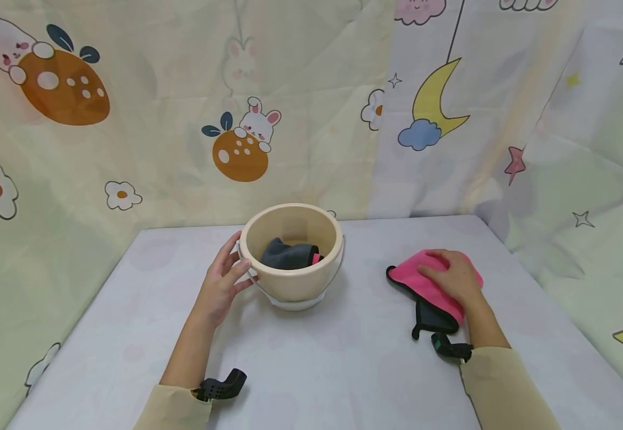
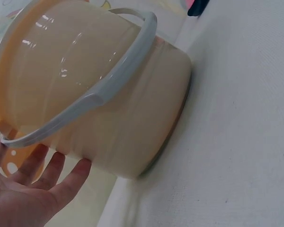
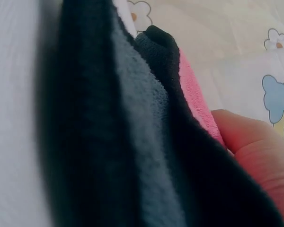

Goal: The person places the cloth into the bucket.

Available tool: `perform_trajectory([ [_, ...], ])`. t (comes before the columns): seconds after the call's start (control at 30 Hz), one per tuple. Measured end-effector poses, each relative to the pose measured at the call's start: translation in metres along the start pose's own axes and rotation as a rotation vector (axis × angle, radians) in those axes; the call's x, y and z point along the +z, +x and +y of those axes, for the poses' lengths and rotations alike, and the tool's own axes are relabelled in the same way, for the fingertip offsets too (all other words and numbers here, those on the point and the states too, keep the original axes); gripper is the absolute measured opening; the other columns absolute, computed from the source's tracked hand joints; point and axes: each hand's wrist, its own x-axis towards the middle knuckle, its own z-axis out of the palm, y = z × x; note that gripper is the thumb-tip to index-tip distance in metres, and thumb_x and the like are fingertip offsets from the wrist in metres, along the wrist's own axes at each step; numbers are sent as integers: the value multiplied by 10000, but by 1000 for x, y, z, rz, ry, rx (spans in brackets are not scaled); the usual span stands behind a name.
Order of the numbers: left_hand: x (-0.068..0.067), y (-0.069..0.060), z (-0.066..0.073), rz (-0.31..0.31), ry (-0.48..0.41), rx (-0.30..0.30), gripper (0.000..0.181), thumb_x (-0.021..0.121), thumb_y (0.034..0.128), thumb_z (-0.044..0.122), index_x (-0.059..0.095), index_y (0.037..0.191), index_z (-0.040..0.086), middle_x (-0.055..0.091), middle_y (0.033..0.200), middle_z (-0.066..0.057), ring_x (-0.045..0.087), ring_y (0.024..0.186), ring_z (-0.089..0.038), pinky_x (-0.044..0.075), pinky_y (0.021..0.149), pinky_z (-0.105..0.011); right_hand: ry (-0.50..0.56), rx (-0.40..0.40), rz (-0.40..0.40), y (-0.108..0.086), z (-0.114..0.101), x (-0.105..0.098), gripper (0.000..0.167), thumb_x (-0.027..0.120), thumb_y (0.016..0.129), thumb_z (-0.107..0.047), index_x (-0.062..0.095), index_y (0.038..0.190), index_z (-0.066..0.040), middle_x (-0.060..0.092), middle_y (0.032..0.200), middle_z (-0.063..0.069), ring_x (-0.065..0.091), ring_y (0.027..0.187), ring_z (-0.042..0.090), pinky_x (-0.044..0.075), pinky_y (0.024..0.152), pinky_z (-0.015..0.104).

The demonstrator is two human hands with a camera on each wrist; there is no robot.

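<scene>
My left hand (image 1: 224, 283) is at the left side of the cream bucket (image 1: 295, 283), its fingers spread and relaxed, the fingertips touching the outer wall near the rim. The bucket stands on the white desk (image 1: 338, 370), towards the far edge, and its pale grey handle (image 2: 94, 99) hangs down along the outside. Inside lies a dark grey cloth (image 1: 284, 255), bunched up, with black edging and a bit of pink showing at its right end.

My right hand (image 1: 453, 278) is well apart from the bucket, over on the right of the desk — thumb and bent fingers pinching the pink cloth (image 1: 413, 272) from above. That cloth has a black border; a dark corner with a small black loop pokes out below it on my side. Close up from the right wrist, my thumb presses the pink face, and dark grey folds fill the view beside it; the other fingers are hidden there.

I have beige sleeves (image 1: 505, 388) and a black device (image 1: 222, 386) on each wrist. Behind the desk hangs a printed fabric (image 1: 316, 149) — rabbits, flowers, a moon.
</scene>
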Motion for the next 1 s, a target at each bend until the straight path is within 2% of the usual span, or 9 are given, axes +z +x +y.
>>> perform_trajectory([
  [0.3,-1,-1,0,10,10,5,652,564,1051,153,301,1633,282,449,1459,-136,567,1191,-147,594,945,-357,-76,-23,-35,3,0,5,744,659,938,-577,491,1511,-133,417,1527,293,349,1411,515,311,1091,754],
  [0.47,-1,-1,2,10,9,1,645,566,1050,156,311,1628,285,450,1464,-133,561,1199,-152,592,948,-357,-47,-9,-27,4,-2,7,635,689,948,-448,522,1454,-103,477,1471,289,413,1351,507,393,1077,705],
  [0.67,0,-1,2,8,0,-1,649,567,1046,149,313,1627,289,452,1454,-121,556,1198,-161,595,942,-360,29,41,12,4,-6,4,480,690,947,-319,580,1358,-97,566,1334,280,506,1179,444,531,920,574],
  [0.8,1,1,1,0,5,-3,656,576,1044,161,309,1629,290,449,1456,-131,557,1196,-157,590,960,-382,85,52,31,3,-11,1,429,683,949,-283,606,1330,-100,579,1309,273,510,1160,421,523,889,507],
  [1.0,2,2,0,-11,0,3,660,574,1044,155,305,1632,289,437,1483,-139,562,1212,-156,591,953,-379,106,30,36,0,-21,-1,405,677,950,-279,623,1308,-98,591,1295,269,520,1143,407,503,861,462],
])
